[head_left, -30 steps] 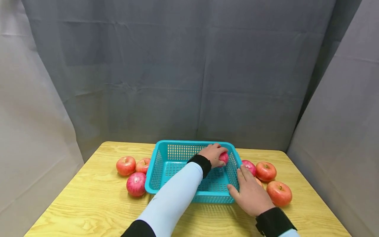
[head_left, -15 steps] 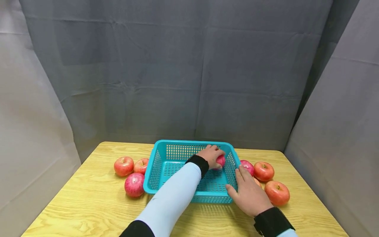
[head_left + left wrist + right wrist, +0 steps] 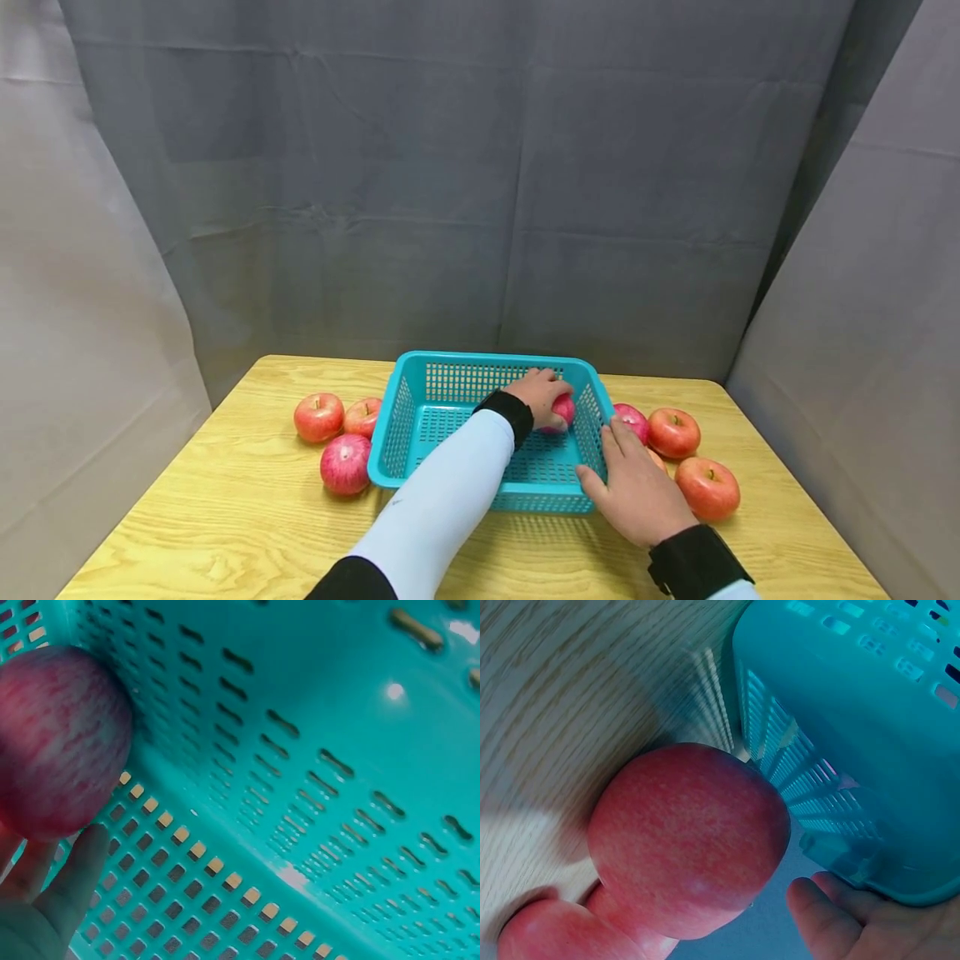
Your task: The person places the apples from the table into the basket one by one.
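Inside the turquoise basket (image 3: 480,358), near its right wall, my left hand (image 3: 538,397) grips a magenta-red round fruit (image 3: 564,411). The left wrist view shows the same mottled fruit (image 3: 60,742) low beside the perforated wall, with fingers (image 3: 75,877) under its edge. Much of that grasp is hidden. My right hand (image 3: 641,496) rests with extended fingers along the basket's right rim, its thumb spread toward the front corner. Right outside that wall, a red apple (image 3: 690,840) is large in the right wrist view.
Left of the basket stand two red apples (image 3: 318,417) and another magenta-red fruit (image 3: 345,464). On the right are a magenta-red fruit (image 3: 632,422) and several apples (image 3: 707,488), one partly behind my right hand. Grey curtains (image 3: 420,208) enclose the wooden table (image 3: 187,517).
My left hand has brought the fruit slightly down and left within the basket. The right hand keeps its place on the rim, and the head view has shifted a little.
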Available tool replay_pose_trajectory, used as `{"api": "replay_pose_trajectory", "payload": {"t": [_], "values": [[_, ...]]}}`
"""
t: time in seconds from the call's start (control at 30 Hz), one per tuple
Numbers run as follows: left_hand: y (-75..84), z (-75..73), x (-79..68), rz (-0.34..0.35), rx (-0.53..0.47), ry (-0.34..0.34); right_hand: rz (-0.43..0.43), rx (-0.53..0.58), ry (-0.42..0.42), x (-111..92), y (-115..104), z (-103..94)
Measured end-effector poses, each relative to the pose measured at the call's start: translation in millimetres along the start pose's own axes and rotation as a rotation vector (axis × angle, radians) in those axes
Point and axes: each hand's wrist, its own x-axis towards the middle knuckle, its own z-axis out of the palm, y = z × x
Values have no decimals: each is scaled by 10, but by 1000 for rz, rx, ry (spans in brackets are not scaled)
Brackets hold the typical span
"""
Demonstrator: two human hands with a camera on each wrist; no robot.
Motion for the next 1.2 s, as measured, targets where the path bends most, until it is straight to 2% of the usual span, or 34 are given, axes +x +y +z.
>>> {"api": "replay_pose_trajectory", "payload": {"t": [0.27, 0.53, 0.8, 1.0, 1.2], "values": [[10, -121, -67, -6, -38, -1, 7, -5, -11, 19, 5, -14], [-59, 27, 27, 3, -25, 7, 15, -12, -12, 2, -27, -63], [-32, -11, 3, -6, -33, 21, 12, -4, -6, -9, 3, -31], [-19, -71, -85, -7, -77, 28, 10, -1, 11, -24, 13, -30], [-33, -177, -210, -65, -167, 56, 7, 10, 16, -21, 2, -34]]}}
